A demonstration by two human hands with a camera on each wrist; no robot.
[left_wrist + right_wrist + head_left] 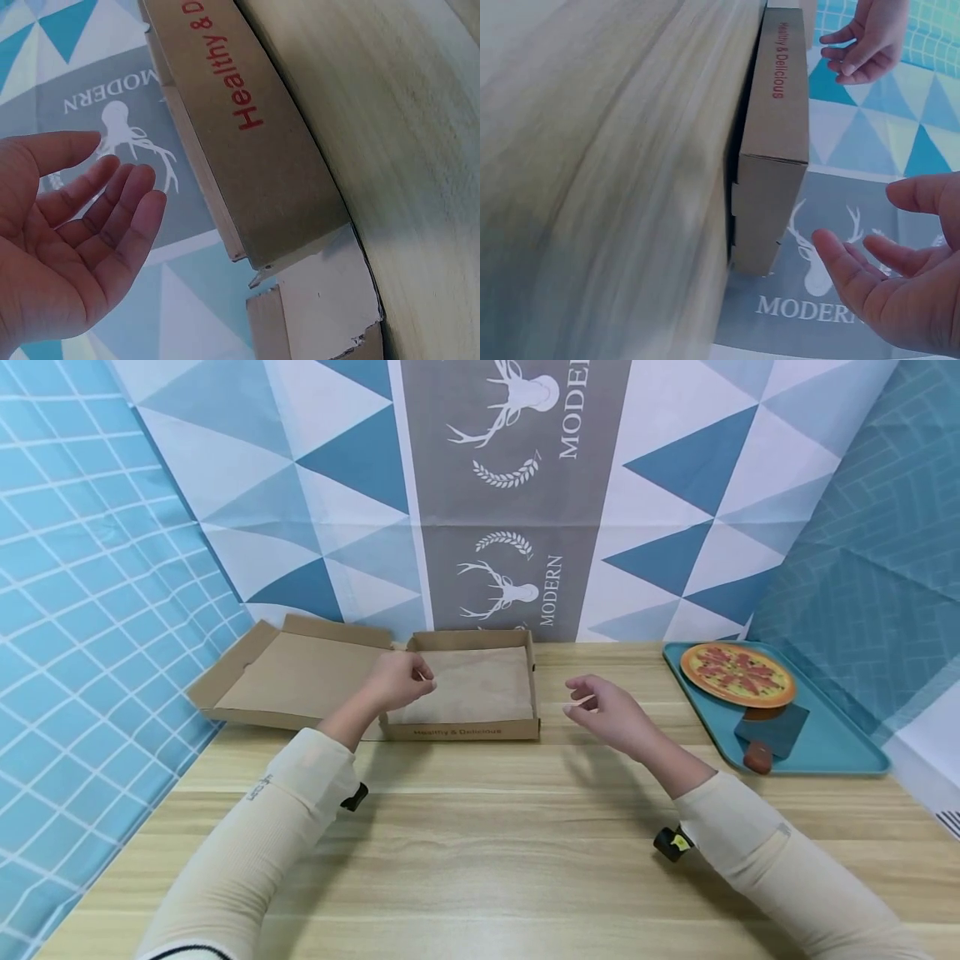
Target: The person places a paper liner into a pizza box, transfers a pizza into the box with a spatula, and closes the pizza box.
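Observation:
An open cardboard pizza box sits at the back of the table, its lid folded out to the left. Brown paper lines its base, and "Healthy & Delicious" is printed on the front wall. My left hand hovers above the box near the lid's fold, fingers loosely bent and holding nothing. Just right of the box, my right hand is in the air, thumb and fingers apart with nothing between them. Both wrist views show the palms bare, the left hand and right hand apart from the box.
At the right a teal tray holds a pizza on a round orange-rimmed base. Below the pizza lies a pizza server with a brown handle. Patterned wall coverings stand close behind the table and along its left side.

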